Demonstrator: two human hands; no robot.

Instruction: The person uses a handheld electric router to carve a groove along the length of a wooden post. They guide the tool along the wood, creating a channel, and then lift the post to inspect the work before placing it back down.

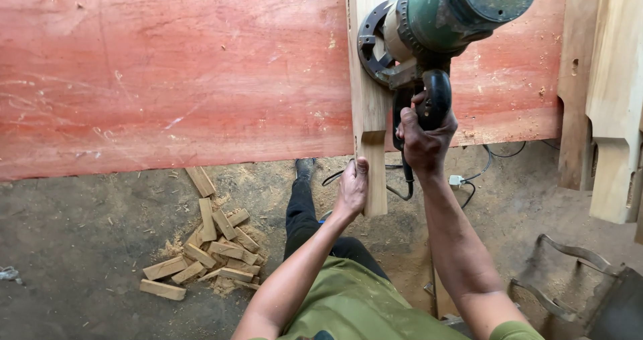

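A long pale wooden piece point(368, 79) lies across a red plywood bench top point(167, 79) and juts over its near edge. My left hand point(353, 187) grips the jutting end of that piece. My right hand point(426, 134) is closed around the black handle of a green power router point(439, 19), which is lifted and tilted just to the right of the wood. The tool's round black base point(374, 42) rests against the wood's right side. A black cord point(402, 179) hangs down from the handle.
More pale shaped wooden pieces point(613, 99) lie on the bench at the right. On the dirt floor below sit a heap of small wood offcuts point(204, 249) with sawdust, a cable with a white plug point(457, 179), and a metal frame point(569, 280) at the lower right.
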